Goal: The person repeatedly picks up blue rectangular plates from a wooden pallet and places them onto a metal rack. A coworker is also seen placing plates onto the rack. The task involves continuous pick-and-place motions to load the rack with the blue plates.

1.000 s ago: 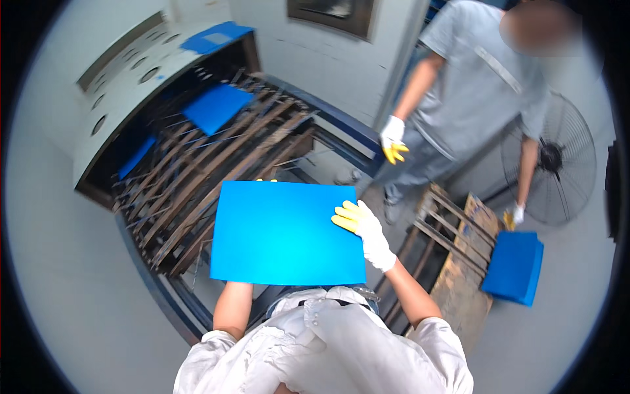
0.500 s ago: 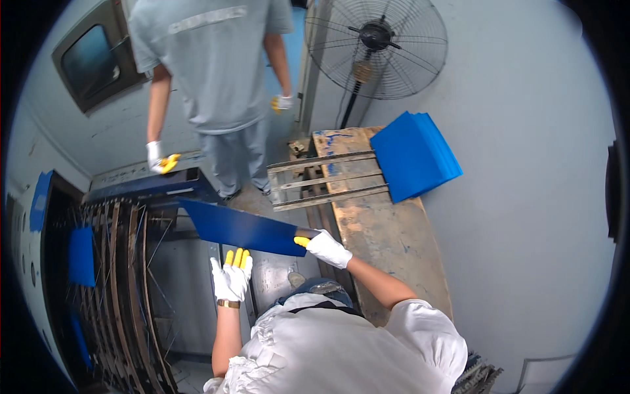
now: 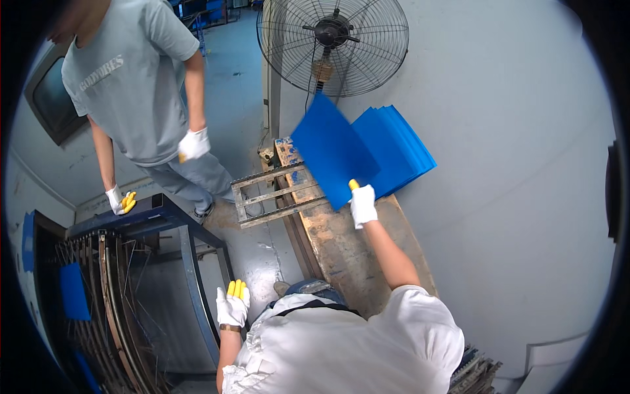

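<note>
Blue sheet [image 3: 328, 148]: we see it on the right side, tilted over the far end of the worn desk [image 3: 367, 246], overlapping the left part of the stack of blue sheets [image 3: 403, 148]; can't tell if it touches the stack. Right hand [image 3: 363, 207], gloved white with yellow fingertips, is clamped on the sheet's near edge, one fingertip showing over its face. Left hand [image 3: 233, 307], same kind of glove, palm up, fingers extended and apart from the thumb, is low on the near left, beside the dark blue stand [image 3: 141, 217]; we note a watch or bracelet [image 3: 230, 328] on that wrist.

Slatted frame [image 3: 279, 194] lies across the desk and juts out left past its edge, with the sheet covering part of its right end. Large caged fan [image 3: 331, 31] stands at the far side, beyond the sheet. On the far left we have a co-worker [image 3: 144, 85] in a grey T-shirt, also gloved, one hand near the stand's beam, the other in front of the hip. Near left: dark slatted rack [image 3: 108, 295] with a blue panel [image 3: 75, 292] at it.
</note>
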